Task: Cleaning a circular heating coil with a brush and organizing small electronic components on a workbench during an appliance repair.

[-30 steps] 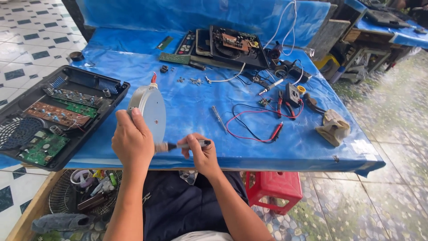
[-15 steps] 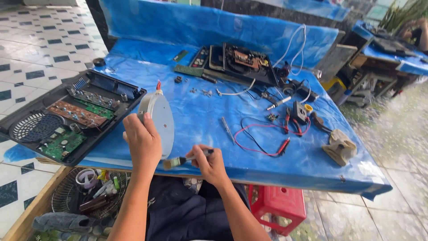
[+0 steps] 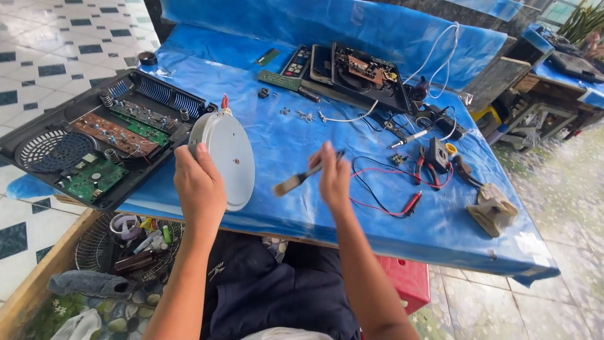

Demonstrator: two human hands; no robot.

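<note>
Table (image 3: pixel 377 233): carrying a blue sheet, near edge running just beside both wrists, right corner dropping off past the rag (image 3: pixel 492 209).
Open case (image 3: pixel 94 148): lying at left, boards exposed, overhanging the left edge.
Disc (image 3: pixel 226 157): being held upright on edge over the sheet; looking mid-clean, judging by the brush.
Left hand (image 3: pixel 200 187): gripping the disc rim.
Right hand (image 3: pixel 333 176): pinching the brush (image 3: pixel 302 178), blurred, just beside the disc.
Room: bare sheet lying between disc and red leads (image 3: pixel 390 189).
</note>
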